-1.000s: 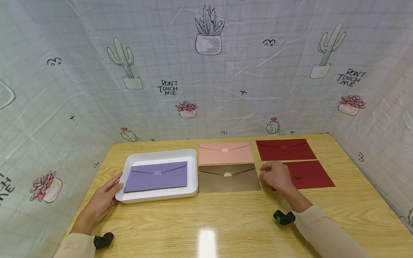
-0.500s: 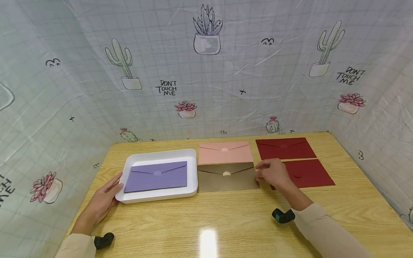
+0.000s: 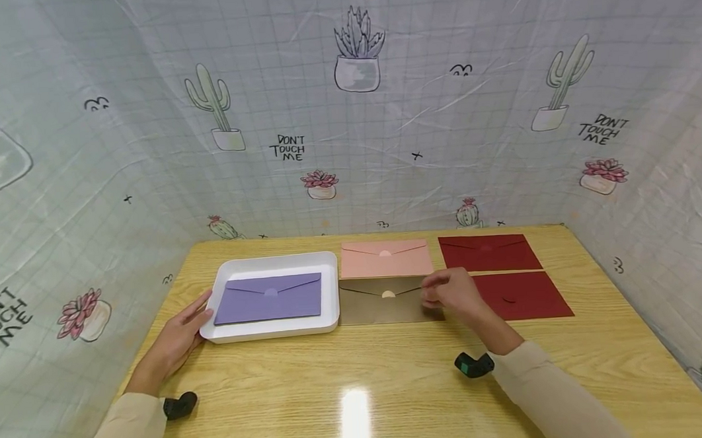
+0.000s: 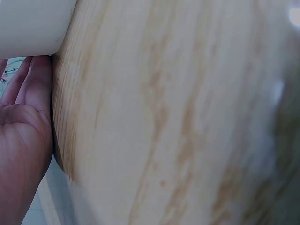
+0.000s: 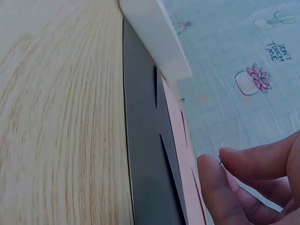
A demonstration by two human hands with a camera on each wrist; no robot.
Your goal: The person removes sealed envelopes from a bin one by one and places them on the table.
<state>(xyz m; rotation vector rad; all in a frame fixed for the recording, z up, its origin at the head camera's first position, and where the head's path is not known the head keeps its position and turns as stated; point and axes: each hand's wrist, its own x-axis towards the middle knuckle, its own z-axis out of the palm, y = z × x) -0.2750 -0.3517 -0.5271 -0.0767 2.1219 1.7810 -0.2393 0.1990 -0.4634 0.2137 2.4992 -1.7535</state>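
Note:
My left hand [image 3: 176, 334] lies against the left end of a white tray [image 3: 331, 312], its fingers extended along the wall. Inside the tray is a purple envelope [image 3: 269, 304]. My right hand [image 3: 455, 296], with loosely bent fingers, hovers over the right end of a brown envelope [image 3: 379, 308] lying on the table. In the right wrist view, thumb and index fingertips [image 5: 212, 168] come close together with nothing visible between them. A pink envelope [image 3: 386, 265] lies just behind the brown one. In the left wrist view, the fingers [image 4: 38, 82] reach up beneath the tray's corner [image 4: 35, 28].
Two dark red envelopes lie at the right, a rear one [image 3: 492, 254] and a front one [image 3: 530, 299], the front one partly covered by my right hand. Everything rests on a wooden table [image 3: 276, 388]. A curtain printed with cacti [image 3: 382, 131] encloses the back and sides.
My right hand has shifted left, from the gap between the red and brown envelopes onto the brown envelope's right end. The left hand, tray and envelopes have stayed in place.

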